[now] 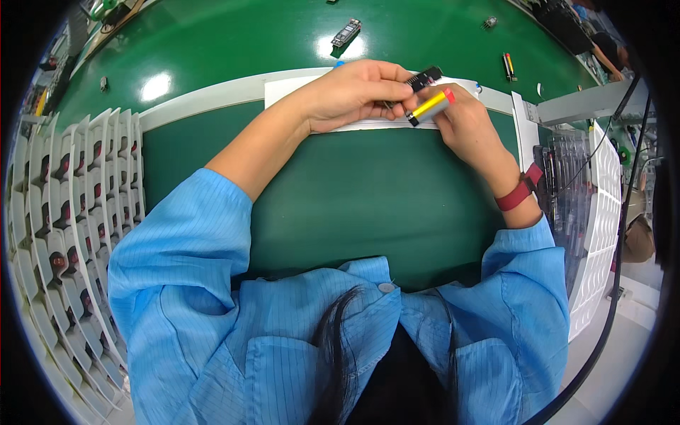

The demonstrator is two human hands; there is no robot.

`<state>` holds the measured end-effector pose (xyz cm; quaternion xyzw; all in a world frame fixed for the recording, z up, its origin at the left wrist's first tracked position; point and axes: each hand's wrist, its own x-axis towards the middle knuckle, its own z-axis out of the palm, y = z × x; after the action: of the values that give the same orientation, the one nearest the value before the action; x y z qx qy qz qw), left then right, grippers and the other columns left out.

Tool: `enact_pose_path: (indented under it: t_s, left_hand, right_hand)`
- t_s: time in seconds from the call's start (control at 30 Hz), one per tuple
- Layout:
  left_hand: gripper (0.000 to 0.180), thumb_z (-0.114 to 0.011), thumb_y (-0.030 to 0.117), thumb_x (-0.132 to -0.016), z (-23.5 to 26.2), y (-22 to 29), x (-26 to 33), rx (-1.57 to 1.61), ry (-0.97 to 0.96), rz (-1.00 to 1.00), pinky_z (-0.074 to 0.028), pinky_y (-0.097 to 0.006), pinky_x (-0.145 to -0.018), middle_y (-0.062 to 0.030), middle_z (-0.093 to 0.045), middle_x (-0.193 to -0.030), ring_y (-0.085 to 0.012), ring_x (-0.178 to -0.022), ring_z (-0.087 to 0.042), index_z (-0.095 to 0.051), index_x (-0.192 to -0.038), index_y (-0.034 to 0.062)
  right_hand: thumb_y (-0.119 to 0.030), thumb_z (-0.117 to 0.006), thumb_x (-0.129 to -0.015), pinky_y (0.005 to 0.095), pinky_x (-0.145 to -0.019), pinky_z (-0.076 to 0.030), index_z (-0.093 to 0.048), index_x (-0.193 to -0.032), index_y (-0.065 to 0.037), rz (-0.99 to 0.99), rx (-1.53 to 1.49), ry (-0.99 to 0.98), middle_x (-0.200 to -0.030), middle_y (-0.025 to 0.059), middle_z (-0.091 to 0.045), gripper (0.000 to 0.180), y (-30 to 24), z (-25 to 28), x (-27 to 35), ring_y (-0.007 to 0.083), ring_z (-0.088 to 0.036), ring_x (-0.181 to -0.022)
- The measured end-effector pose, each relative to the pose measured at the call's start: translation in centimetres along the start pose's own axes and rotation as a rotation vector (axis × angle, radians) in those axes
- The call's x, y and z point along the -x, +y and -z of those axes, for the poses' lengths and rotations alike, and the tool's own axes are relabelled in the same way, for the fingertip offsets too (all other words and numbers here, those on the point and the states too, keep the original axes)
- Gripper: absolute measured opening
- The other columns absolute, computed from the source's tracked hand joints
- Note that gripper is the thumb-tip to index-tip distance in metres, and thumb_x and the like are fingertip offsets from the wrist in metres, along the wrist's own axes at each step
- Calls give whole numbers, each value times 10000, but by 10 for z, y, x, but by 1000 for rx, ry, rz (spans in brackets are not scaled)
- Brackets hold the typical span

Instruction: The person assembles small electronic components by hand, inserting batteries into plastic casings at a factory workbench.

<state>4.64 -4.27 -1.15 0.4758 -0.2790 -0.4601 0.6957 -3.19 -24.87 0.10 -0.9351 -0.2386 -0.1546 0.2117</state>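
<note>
My two hands meet over the white ledge at the far side of the green work surface. The fingers of my left hand (361, 92) are closed at one end of a small black part with a row of fine teeth or pins (425, 78). Close below it, a short yellow cylinder with a red end and a black end (430, 108) slants between the hands. My right hand (467, 124), wearing a dark red wristband (520, 188), curls round the cylinder's red end. Blur and overlapping fingers hide whether the two pieces are joined.
Beyond the ledge runs a shiny green belt (248, 42) carrying a grey electronic module (347, 32) and a red-and-yellow piece (508, 66). Stacked white trays with dark red-centred parts (78, 205) stand left. At right are clear plastic trays (563, 177) and a black cable (615, 304).
</note>
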Motion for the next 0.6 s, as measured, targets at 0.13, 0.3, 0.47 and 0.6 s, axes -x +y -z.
enact_pose_path:
  t_s: [0.13, 0.3, 0.47, 0.6]
  left_hand:
    - [171, -521, 125, -880, 8, -2, -5, 191, 78, 12, -459, -185, -681, -46, -578, -863, -59, -703, -500, -567, -952, -23]
    - [177, -531, 120, -875, 11, -7, -9, 283, 96, 45, -441, -165, -620, -39, -565, -830, -51, -667, -481, -569, -958, -32]
    - [192, -524, 92, -871, 9, -5, -5, 273, 120, 6, -472, -165, -661, -40, -565, -833, -50, -684, -514, -556, -1002, -46]
    - [204, -523, 86, -870, 8, -4, -2, 252, 203, -9, -480, -159, -677, -52, -585, -854, -59, -708, -547, -549, -1010, -59]
  right_hand:
    - [35, -562, -707, 386, -674, -468, -554, -845, 35, 92, 15, -77, -779, 168, -577, 138, 2, 10, -15, 325, -557, -748]
    - [-16, -580, -666, 332, -648, -472, -545, -862, 33, -208, -196, -581, -722, 118, -595, 205, 2, 30, -50, 252, -579, -665]
    - [-45, -635, -673, 281, -578, -441, -532, -885, 42, -327, -267, -694, -699, 72, -588, 251, 10, 29, -59, 151, -529, -605]
    - [27, -630, -723, 246, -564, -441, -526, -881, 17, -137, -303, -224, -747, 73, -589, 190, 1, 26, -25, 144, -527, -609]
